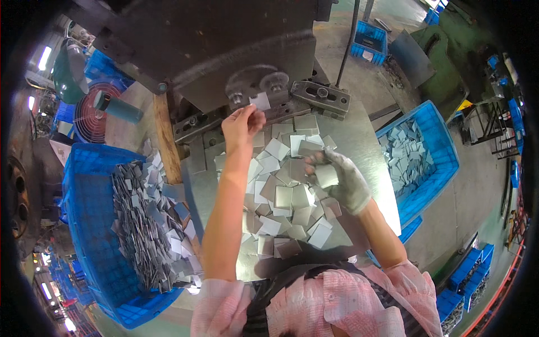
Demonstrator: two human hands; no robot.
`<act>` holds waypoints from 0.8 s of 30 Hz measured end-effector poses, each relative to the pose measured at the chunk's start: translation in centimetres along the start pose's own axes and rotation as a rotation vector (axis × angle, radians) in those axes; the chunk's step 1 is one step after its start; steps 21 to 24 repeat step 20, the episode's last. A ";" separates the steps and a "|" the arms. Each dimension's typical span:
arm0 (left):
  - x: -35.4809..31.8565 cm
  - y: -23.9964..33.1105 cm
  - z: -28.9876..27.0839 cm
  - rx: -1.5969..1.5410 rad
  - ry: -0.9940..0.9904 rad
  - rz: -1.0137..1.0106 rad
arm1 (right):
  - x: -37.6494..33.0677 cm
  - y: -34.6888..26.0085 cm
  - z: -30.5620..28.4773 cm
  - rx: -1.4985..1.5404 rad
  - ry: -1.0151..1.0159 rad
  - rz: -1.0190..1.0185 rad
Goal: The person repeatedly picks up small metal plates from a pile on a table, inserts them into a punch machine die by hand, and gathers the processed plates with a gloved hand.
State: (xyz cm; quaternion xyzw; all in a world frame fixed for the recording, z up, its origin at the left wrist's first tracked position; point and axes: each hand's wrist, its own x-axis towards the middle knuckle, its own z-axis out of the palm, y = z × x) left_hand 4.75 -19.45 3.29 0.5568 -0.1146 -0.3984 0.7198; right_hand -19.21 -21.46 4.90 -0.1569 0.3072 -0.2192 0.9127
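Note:
My bare left hand point(242, 126) is raised at the press die, its fingers pinched on a small square metal plate point(260, 101) with a notch in its edge. The plate is just below two round bolt heads point(275, 82) of the dark press point(247, 50). Over the table, to the right, my right hand point(349, 182) wears a grey-white work glove with the fingertips bare. It holds a square metal plate point(326, 176) in its curled fingers. Beneath both hands, a loose pile of similar metal plates point(283, 196) covers the middle of the metal table point(373, 163).
A blue crate point(92, 236) heaped with metal plates stands at the left, and another blue crate point(443, 143) with plates at the right. A steel clamp block point(321, 99) is bolted beside the die. A wooden post point(166, 140) rises near the table's left edge. Behind it is a round fan point(96, 112).

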 end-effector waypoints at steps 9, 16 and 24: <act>-6.3 -1.7 -1.3 1.356 -0.160 0.553 | 4.7 0.2 0.8 0.108 -0.121 0.019; -6.0 -1.9 0.5 1.676 -0.317 0.738 | 1.9 -1.6 -2.9 0.179 -0.057 -0.028; -5.8 -1.9 -0.5 1.697 -0.291 0.722 | 1.4 -1.4 -2.9 0.226 -0.109 0.039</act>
